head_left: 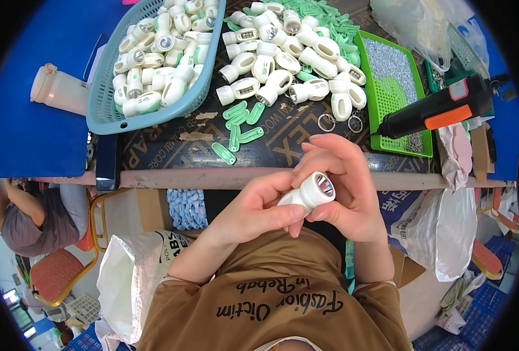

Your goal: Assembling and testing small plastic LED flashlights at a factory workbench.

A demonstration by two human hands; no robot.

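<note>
Holding a small white flashlight [309, 192] between both hands, left hand [253, 209] and right hand [341, 187] closing together on it, just below the table edge [212, 177], near loose green clips [239, 126].

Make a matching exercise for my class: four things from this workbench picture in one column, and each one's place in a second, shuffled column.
Things:
1. small white flashlight
2. blue basket
3. green tray
4. black and orange glue gun

Places:
A. far left of the bench, full of white flashlights
B. lying across the green tray's right side
C. held in both hands
D. right of the loose pile, holding small grey parts

Pairs: 1-C, 2-A, 3-D, 4-B
</note>
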